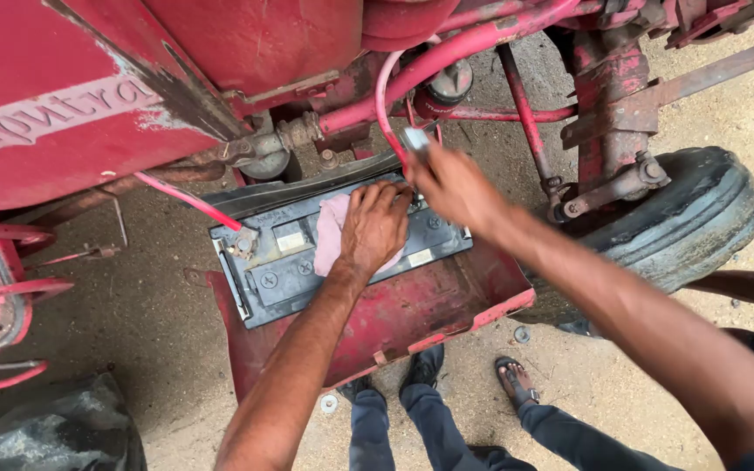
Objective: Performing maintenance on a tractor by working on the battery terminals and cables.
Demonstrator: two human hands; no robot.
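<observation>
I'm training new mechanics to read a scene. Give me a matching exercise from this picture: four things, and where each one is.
1. left hand
2. right hand
3. tyre
4. sandalled foot

a. on the sandy ground, below the red tray
b. at the red cable end
c. right of the battery
d. on the pink cloth

Pairs: 1-d, 2-b, 3-c, 4-a

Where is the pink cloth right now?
In the head view, the pink cloth lies on top of the black battery, centre frame, pressed under the left hand.
</observation>
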